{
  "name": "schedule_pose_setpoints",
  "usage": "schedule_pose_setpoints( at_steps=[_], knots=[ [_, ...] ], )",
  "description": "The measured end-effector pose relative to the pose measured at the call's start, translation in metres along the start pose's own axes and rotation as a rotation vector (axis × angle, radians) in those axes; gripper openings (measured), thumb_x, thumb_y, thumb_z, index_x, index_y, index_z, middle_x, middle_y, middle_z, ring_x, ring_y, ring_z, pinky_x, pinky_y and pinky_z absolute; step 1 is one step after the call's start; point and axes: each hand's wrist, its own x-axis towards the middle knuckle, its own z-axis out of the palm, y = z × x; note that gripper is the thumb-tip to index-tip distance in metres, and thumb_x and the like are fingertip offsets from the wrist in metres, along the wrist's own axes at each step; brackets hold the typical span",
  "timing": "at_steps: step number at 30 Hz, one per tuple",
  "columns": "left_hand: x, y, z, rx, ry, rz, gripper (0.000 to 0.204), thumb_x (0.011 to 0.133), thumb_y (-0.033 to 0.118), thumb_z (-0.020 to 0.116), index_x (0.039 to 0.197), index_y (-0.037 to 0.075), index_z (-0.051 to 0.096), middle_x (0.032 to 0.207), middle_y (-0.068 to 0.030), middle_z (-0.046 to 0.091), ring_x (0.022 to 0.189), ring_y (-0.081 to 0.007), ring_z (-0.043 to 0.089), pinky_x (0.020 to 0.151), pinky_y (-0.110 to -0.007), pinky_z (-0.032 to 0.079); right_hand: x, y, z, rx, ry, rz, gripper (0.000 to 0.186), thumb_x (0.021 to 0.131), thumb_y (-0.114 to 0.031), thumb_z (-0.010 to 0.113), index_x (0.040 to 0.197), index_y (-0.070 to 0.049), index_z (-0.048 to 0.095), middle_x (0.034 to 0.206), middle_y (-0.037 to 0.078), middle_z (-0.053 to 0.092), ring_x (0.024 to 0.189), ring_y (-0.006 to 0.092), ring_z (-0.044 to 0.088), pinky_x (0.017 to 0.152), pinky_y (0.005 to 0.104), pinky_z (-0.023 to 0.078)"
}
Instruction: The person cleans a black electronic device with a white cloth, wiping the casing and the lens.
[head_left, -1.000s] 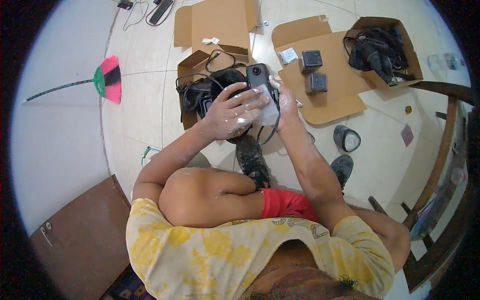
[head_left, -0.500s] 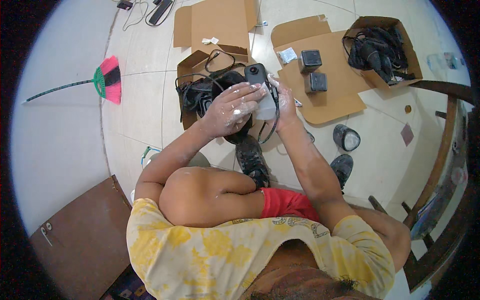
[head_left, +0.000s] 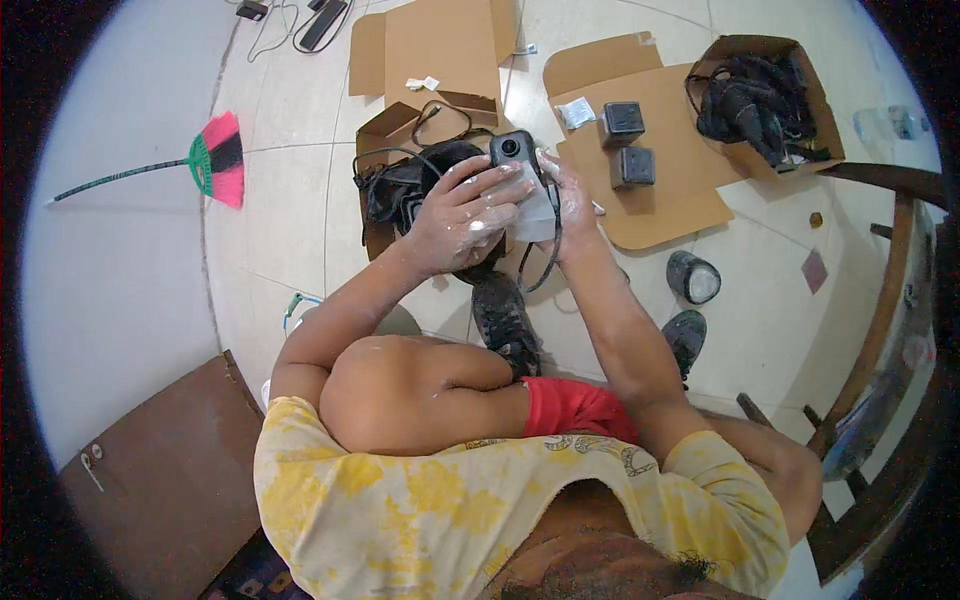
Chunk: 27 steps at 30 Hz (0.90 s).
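Note:
A dark camera (head_left: 511,148) with a round lens at its top is held upright between my two hands. My right hand (head_left: 573,208) grips its right side, the thumb near the top edge. The fingers of my left hand (head_left: 465,222) are closed against its left side and front, over a thin whitish sheet (head_left: 533,216), possibly cloth or tissue. White powdery smears cover both hands. Beside my right palm a dark cord (head_left: 552,240) hangs in a loop. Just beyond my left hand, an open cardboard box (head_left: 376,135) holds black straps and cables, partly hidden by that hand.
An unfolded cardboard box (head_left: 690,205) bears two dark cubes (head_left: 622,122) and a small white packet (head_left: 576,112). Right of it stands a box (head_left: 741,158) of black gear. A pink broom (head_left: 222,160) lies left. Black slippers (head_left: 692,277) and a wooden frame (head_left: 880,290) are at right.
The camera has shifted slightly toward me in my hands. My left fingers have moved a little over its front and the whitish sheet; the grip stays the same.

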Motion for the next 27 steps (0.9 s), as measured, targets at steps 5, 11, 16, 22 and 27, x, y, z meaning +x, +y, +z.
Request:
schedule_pose_setpoints(
  at_steps=[5,11,16,22,27],
  knots=[
    [-0.013,0.008,0.002,-0.021,0.008,-0.028,0.011,0.083,0.003,0.061,0.091,0.010,0.057,0.128,-0.0121,0.065,0.125,-0.0319,0.056,0.107,-0.050,0.039,0.004,-0.001,-0.005,0.037,0.016,-0.044,0.033,0.098,-0.030,0.049,0.117,-0.005,0.058,0.102,0.013,0.068,0.083,0.0229,0.069,0.074,0.0361,0.059],
    [-0.001,0.006,0.000,0.002,-0.006,0.027,0.015,0.079,0.004,0.064,0.090,0.010,0.057,0.129,-0.0110,0.064,0.128,-0.0311,0.054,0.108,-0.051,0.037,0.004,-0.002,-0.008,0.080,-0.045,0.032,0.029,0.097,-0.027,0.051,0.119,-0.009,0.058,0.102,0.012,0.068,0.083,0.0226,0.069,0.073,0.0362,0.059],
    [-0.013,0.005,-0.001,0.009,-0.026,-0.027,0.016,0.080,0.001,0.062,0.091,0.010,0.058,0.126,-0.0102,0.066,0.128,-0.0295,0.054,0.107,-0.050,0.038,0.007,-0.007,-0.006,0.055,0.016,-0.151,0.030,0.097,-0.024,0.050,0.122,-0.008,0.057,0.113,0.013,0.066,0.096,0.0245,0.067,0.088,0.0411,0.055],
    [-0.010,-0.006,-0.011,0.015,0.256,-0.251,0.015,0.087,-0.003,0.054,0.099,0.007,0.055,0.119,-0.0176,0.067,0.117,-0.0374,0.059,0.100,-0.051,0.043,0.012,-0.009,-0.012,0.167,-0.041,-0.100,0.030,0.097,-0.019,0.050,0.123,-0.006,0.057,0.117,0.015,0.065,0.105,0.0262,0.065,0.096,0.0404,0.052],
    [0.002,0.006,0.009,-0.012,0.059,-0.115,0.021,0.077,0.000,0.065,0.093,0.013,0.060,0.126,-0.0105,0.065,0.124,-0.0292,0.057,0.108,-0.047,0.038,0.014,-0.009,-0.017,0.143,-0.110,-0.036,0.029,0.097,-0.019,0.049,0.122,-0.007,0.057,0.112,0.013,0.066,0.098,0.0244,0.067,0.088,0.0401,0.056]
  ],
)
